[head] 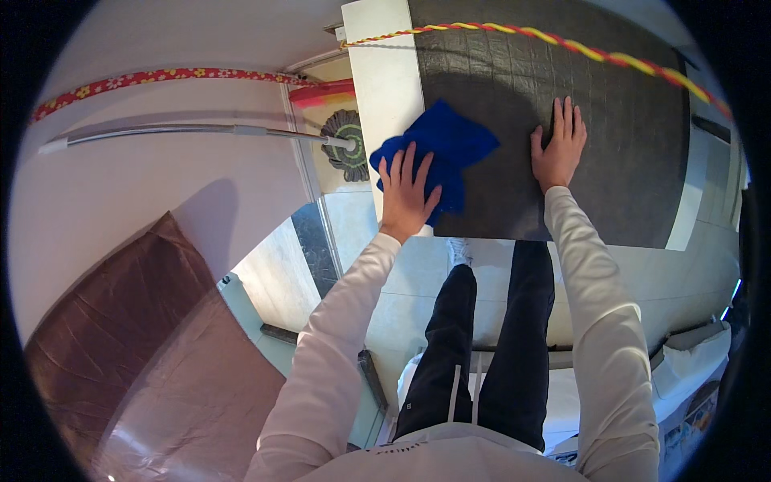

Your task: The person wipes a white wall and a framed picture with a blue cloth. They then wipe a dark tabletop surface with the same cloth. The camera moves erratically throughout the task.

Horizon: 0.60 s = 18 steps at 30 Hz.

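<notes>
A blue cloth lies crumpled over the left part of a table with a dark, textured top and a white side strip. My left hand rests flat on the cloth's lower left part, fingers spread, pressing it rather than closing round it. To the right, my right hand lies palm down on the bare dark surface, its thumb apart from the fingers and nothing in it.
A twisted red and yellow cord crosses above the table. At the left are a mop's metal pole with its grey and green head, a red floral-covered pole, and a brown sheet. My legs stand below the table's near edge.
</notes>
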Motion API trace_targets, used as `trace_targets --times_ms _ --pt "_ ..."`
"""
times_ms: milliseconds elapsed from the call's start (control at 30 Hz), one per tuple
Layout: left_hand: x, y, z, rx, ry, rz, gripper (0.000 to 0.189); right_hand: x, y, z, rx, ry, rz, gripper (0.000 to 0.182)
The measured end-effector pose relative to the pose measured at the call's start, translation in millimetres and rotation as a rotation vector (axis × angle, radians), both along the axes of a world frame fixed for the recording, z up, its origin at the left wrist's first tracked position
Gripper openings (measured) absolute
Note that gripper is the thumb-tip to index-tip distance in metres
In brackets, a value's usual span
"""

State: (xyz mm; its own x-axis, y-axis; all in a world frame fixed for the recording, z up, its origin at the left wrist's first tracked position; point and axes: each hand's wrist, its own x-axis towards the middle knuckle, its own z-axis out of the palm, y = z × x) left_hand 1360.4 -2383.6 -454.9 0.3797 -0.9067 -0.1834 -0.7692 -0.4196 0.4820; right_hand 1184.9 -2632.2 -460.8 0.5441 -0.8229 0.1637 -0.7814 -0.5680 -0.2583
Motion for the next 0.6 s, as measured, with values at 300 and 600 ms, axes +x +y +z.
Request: trace_targets --times_ms 300,600 --pt "52 -52 32 -0.198 -0.017 -0.025 0.043 1 -1 3 0.015 0.0 -0.026 0.062" --pt "91 -42 69 -0.214 0.165 0.182 0.041 0 -2 -2 0.009 -0.021 -0.009 0.064"
